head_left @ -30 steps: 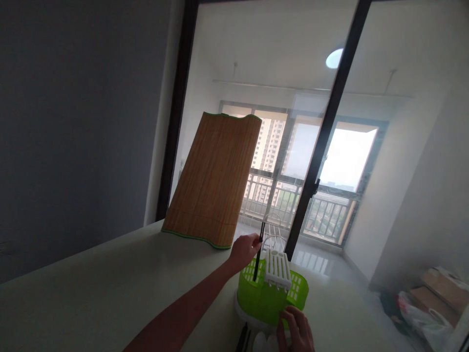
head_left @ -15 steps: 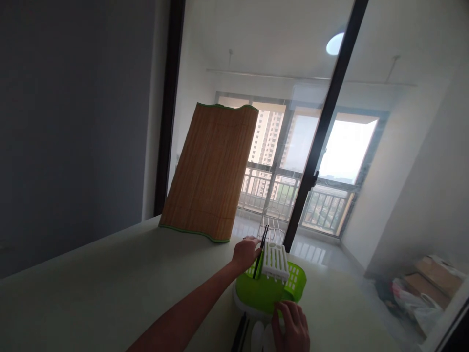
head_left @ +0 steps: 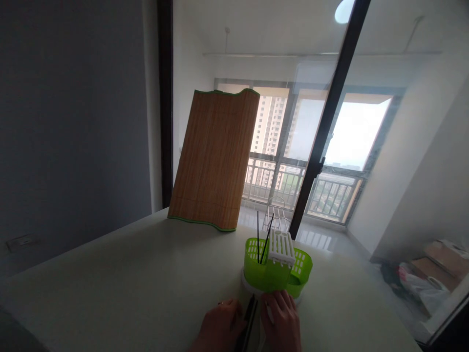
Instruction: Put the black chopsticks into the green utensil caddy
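Observation:
A green plastic utensil holder (head_left: 269,274) with a white slotted insert (head_left: 281,247) stands on a white counter (head_left: 128,283). Two black chopsticks (head_left: 261,239) stand upright in its left section. My left hand (head_left: 219,328) rests low in front of the holder, next to more dark chopsticks (head_left: 249,322) lying on the counter; whether it grips them is unclear. My right hand (head_left: 281,320) touches the holder's white base, fingers curled near a white utensil.
A bamboo cutting board (head_left: 214,159) leans upright against the glass at the counter's back. A sliding glass door with a dark frame (head_left: 326,127) runs behind. Boxes and bags (head_left: 428,274) lie on the floor at the right.
My left hand let go of the chopsticks in the holder and drew back to the counter's front. The camera view shifted slightly lower and left.

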The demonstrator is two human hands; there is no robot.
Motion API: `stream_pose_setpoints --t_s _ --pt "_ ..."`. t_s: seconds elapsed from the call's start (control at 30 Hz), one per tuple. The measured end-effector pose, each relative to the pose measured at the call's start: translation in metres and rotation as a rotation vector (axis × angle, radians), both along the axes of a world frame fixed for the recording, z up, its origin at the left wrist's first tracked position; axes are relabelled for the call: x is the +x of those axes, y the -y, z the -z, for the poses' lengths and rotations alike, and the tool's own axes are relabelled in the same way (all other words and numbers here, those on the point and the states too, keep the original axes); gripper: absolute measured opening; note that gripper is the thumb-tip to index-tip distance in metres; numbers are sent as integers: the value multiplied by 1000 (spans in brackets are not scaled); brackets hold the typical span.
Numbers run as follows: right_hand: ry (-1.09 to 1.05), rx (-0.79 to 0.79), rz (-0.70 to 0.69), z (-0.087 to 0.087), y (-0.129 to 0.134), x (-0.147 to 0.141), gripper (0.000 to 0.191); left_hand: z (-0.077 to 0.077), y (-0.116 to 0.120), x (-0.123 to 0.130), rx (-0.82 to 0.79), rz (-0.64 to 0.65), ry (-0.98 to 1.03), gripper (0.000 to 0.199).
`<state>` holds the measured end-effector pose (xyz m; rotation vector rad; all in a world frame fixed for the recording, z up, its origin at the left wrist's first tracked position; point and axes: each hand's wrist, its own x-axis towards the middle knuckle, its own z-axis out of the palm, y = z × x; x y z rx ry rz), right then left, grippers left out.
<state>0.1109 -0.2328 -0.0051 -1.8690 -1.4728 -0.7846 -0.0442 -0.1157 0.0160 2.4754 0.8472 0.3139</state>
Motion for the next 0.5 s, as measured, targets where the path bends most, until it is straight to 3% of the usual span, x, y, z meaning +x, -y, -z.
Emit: stream_pose_setpoints --t_s 0.1,0.27,0.5 --pt "4 -20 -14 3 -2 -5 10 0 7 1 18 13 -58 22" --pt "-2 -24 -25 3 -3 -8 12 -15 2 1 41 9 -175 26" --pt "71 -66 -65 8 -5 -5 10 -27 -7 2 246 -78 -317 47"
